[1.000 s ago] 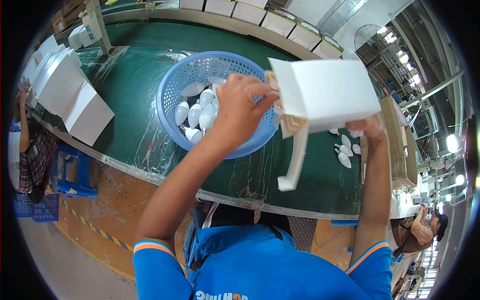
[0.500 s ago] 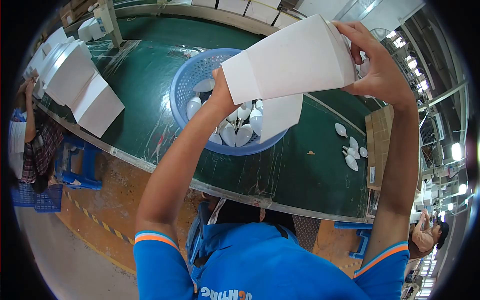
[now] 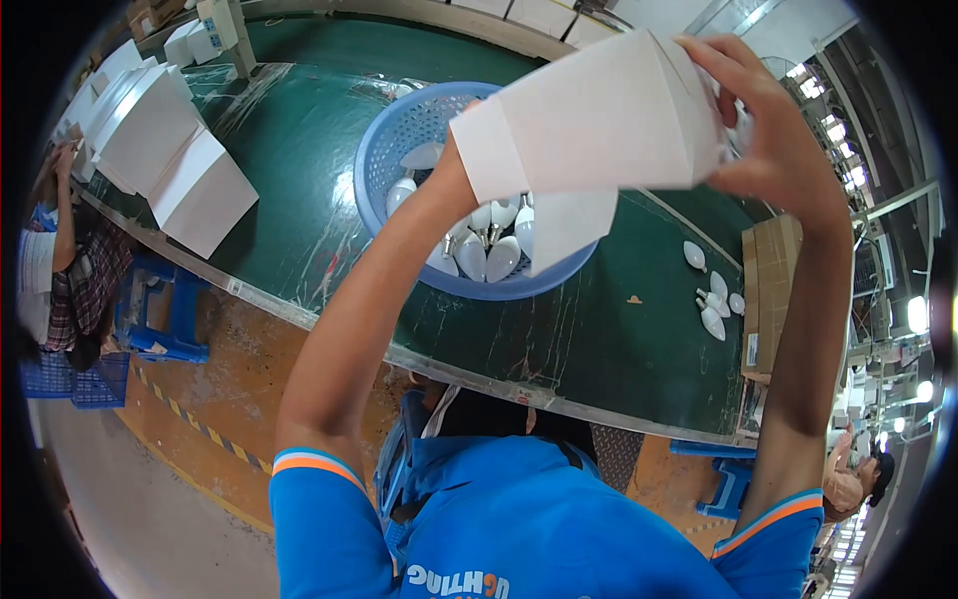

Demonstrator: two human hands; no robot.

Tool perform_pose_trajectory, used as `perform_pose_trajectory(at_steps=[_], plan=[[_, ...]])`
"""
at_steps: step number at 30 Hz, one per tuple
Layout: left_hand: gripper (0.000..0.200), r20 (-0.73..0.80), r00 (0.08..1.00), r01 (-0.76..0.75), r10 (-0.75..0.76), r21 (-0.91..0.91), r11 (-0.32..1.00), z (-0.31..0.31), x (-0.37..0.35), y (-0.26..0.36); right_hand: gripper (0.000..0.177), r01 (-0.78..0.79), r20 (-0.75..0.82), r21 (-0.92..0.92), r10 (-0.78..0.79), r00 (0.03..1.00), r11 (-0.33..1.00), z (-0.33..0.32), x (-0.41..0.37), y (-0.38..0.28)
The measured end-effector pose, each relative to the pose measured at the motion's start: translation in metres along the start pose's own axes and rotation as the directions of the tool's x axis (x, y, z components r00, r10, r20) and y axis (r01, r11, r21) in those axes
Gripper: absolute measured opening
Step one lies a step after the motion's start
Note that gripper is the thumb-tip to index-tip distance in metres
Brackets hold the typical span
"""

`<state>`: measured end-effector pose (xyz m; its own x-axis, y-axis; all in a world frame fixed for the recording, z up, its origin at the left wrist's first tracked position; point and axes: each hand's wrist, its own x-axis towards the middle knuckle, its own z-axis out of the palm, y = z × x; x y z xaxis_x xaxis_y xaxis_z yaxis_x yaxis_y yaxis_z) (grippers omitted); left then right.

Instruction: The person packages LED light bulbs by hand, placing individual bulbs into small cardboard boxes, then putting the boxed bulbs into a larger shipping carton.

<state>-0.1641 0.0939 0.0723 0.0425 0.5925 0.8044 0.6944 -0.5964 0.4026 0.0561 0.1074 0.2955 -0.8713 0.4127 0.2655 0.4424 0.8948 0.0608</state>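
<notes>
A white cardboard box (image 3: 589, 120) is held up, tilted, over the table, with a white flap (image 3: 574, 225) hanging below it. My left hand (image 3: 459, 168) grips the box from behind at its left end; most of its fingers are hidden. At the box's right end, my right hand (image 3: 763, 125) curls its fingers and thumb around a shiny whitish piece that looks like a light bulb (image 3: 737, 135), partly hidden. Below the box stands a round blue plastic basket (image 3: 371, 150) holding several white candle-shaped light bulbs (image 3: 504, 258).
Several loose bulbs (image 3: 712, 321) lie on the green table (image 3: 499, 349) at right, beside a brown carton (image 3: 770, 290). White boxes (image 3: 205, 195) are stacked at left, near another person's hand (image 3: 65, 160). A blue stool (image 3: 165, 309) stands below. Another person (image 3: 856, 479) is far right.
The whole view has shifted slightly, with the table and basket appearing a little up and right. Both hands keep their places at the box, and the right fingers have moved slightly.
</notes>
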Motion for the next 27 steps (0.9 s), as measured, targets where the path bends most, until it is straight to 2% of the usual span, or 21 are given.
perform_pose_trajectory(at_steps=[3,5,6,7,8,9,10,11,12,14,15,16,17,18,19,20,21,22,24,26,27], plan=[[0.033,0.053,0.998,-0.053,0.046,0.128,0.990,-0.006,-0.002,-0.003,0.088,-0.012,-0.012,0.008,0.012,1.000,1.000,-0.004,-0.009,-0.012],[0.032,0.084,0.996,-0.022,0.007,0.180,0.983,0.002,-0.005,-0.003,0.089,-0.049,-0.004,0.040,0.050,0.999,0.998,0.004,-0.004,-0.001],[0.032,0.093,0.995,0.011,-0.035,0.244,0.970,0.005,-0.004,-0.007,0.089,-0.038,-0.012,0.038,0.039,0.999,0.999,-0.001,-0.003,-0.003],[0.036,0.066,0.996,-0.082,0.060,0.408,0.909,0.009,-0.007,-0.009,0.089,-0.021,-0.021,0.028,0.021,1.000,0.999,-0.006,-0.005,-0.008],[0.036,0.072,0.996,-0.073,0.048,0.407,0.910,0.006,-0.007,-0.008,0.089,-0.011,-0.024,0.022,0.012,1.000,1.000,-0.008,-0.009,-0.012],[0.037,0.132,0.988,0.054,-0.085,0.226,0.973,0.003,-0.005,-0.008,0.089,-0.051,-0.020,0.029,0.052,0.998,0.998,-0.001,-0.006,0.002],[0.039,0.210,0.958,0.188,-0.194,0.048,0.981,0.000,0.000,-0.007,0.089,-0.059,-0.022,0.031,0.059,0.998,0.998,0.002,-0.010,0.002],[0.039,0.128,0.985,0.099,-0.113,0.110,0.989,0.003,-0.004,-0.007,0.089,-0.059,-0.010,0.060,0.060,0.998,0.996,0.003,-0.010,0.000],[0.039,0.120,0.986,0.099,-0.113,0.115,0.988,0.006,-0.006,-0.012,0.089,-0.055,0.007,0.091,0.055,0.998,0.994,0.003,-0.009,-0.001],[0.037,-0.083,0.996,-0.026,0.029,0.042,0.999,0.012,-0.015,-0.011,0.089,-0.102,0.015,0.093,0.102,0.995,0.990,0.004,-0.014,0.002],[0.036,0.097,0.987,0.130,-0.130,0.010,0.992,-0.005,-0.005,0.004,0.088,-0.086,0.001,0.143,0.087,0.996,0.986,0.008,-0.017,0.013],[0.036,0.097,0.988,0.123,-0.123,0.007,0.992,-0.014,0.003,0.017,0.087,-0.065,-0.018,0.190,0.070,0.997,0.980,0.011,-0.021,0.021],[0.033,0.104,0.976,0.196,-0.193,-0.024,0.980,-0.021,0.009,0.028,0.087,-0.066,-0.022,0.186,0.071,0.997,0.980,0.014,-0.027,0.026],[0.030,0.114,0.958,0.270,-0.263,-0.052,0.961,-0.026,0.014,0.035,0.086,-0.127,-0.005,0.287,0.134,0.991,0.950,0.019,-0.034,0.030],[0.030,0.115,0.958,0.268,-0.261,-0.049,0.962,-0.029,0.018,0.038,0.085,-0.186,0.020,0.385,0.194,0.981,0.904,0.026,-0.042,0.034],[0.026,0.190,0.943,0.266,-0.273,0.059,0.962,-0.031,0.022,0.041,0.085,-0.185,0.015,0.388,0.195,0.981,0.903,0.035,-0.050,0.036],[0.024,0.263,0.921,0.248,-0.286,0.167,0.954,-0.034,0.028,0.044,0.081,-0.252,0.012,0.513,0.286,0.958,0.821,0.043,-0.061,0.038],[0.024,0.268,0.924,0.232,-0.271,0.168,0.958,-0.037,0.033,0.050,0.077,-0.305,0.017,0.626,0.378,0.926,0.718,0.053,-0.072,0.038],[0.022,0.295,0.888,0.358,-0.354,0.042,0.933,-0.042,0.045,0.069,0.071,-0.443,0.126,0.745,0.547,0.827,0.498,0.074,-0.099,0.037],[0.020,0.123,0.970,0.205,-0.210,0.051,0.977,-0.037,0.046,0.091,0.070,-0.393,0.219,0.911,0.654,0.724,0.130,0.125,-0.151,0.058],[0.018,0.021,0.994,0.105,-0.106,0.054,0.993,-0.034,0.045,0.104,0.072,-0.290,0.228,0.957,0.630,0.742,-0.006,0.168,-0.182,0.071]])
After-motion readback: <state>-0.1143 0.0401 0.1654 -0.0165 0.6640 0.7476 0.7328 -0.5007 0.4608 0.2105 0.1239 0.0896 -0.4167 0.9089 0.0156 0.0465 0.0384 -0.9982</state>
